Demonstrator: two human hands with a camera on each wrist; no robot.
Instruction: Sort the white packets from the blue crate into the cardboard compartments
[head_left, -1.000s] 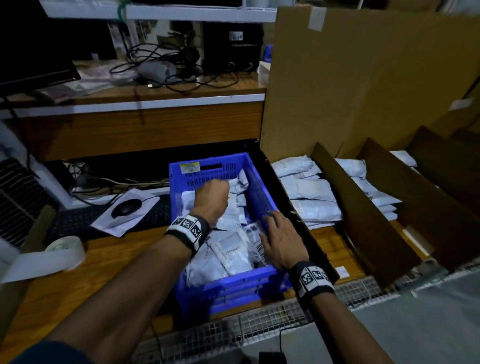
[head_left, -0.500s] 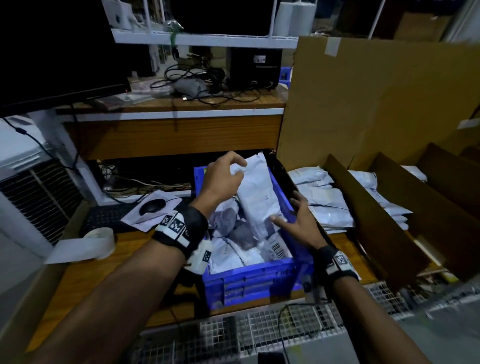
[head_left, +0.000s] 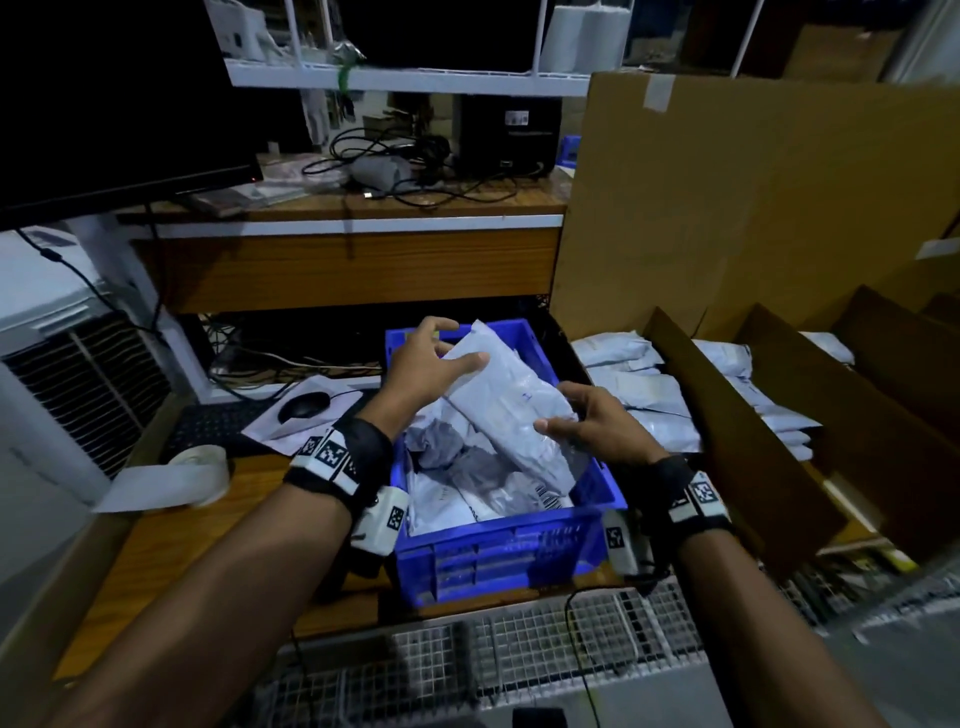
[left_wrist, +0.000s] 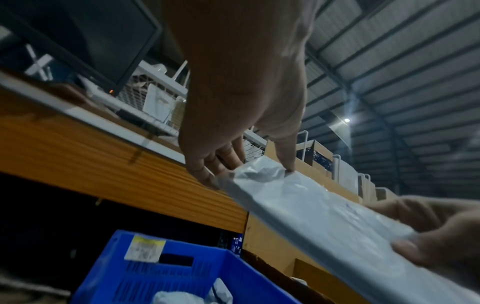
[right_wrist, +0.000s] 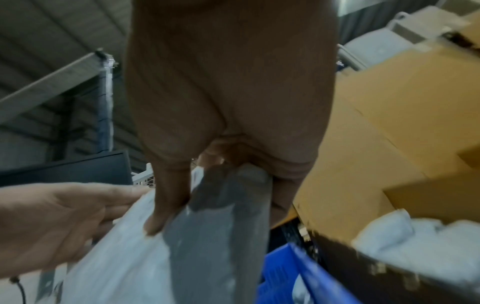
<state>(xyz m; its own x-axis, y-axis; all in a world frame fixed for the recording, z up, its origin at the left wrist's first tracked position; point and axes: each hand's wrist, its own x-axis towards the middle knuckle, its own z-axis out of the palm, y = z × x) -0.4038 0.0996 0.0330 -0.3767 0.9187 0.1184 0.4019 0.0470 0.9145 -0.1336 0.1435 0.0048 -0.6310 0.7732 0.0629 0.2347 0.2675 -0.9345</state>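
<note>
Left hand (head_left: 423, 366): fingers pinched packet (head_left: 511, 402) top.
Right hand (head_left: 597, 423): gripped lower edge.
Crate (head_left: 498, 545): contents partly hidden.

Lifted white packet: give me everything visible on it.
The white packet is a long, flat, soft plastic mailer, wrinkled, with faint blue marks on its face. It is held tilted above the blue crate, clear of the packets below. The left hand holds its far end, thumb on the face; the right hand pinches its near end. No label shows on the visible side.
</note>
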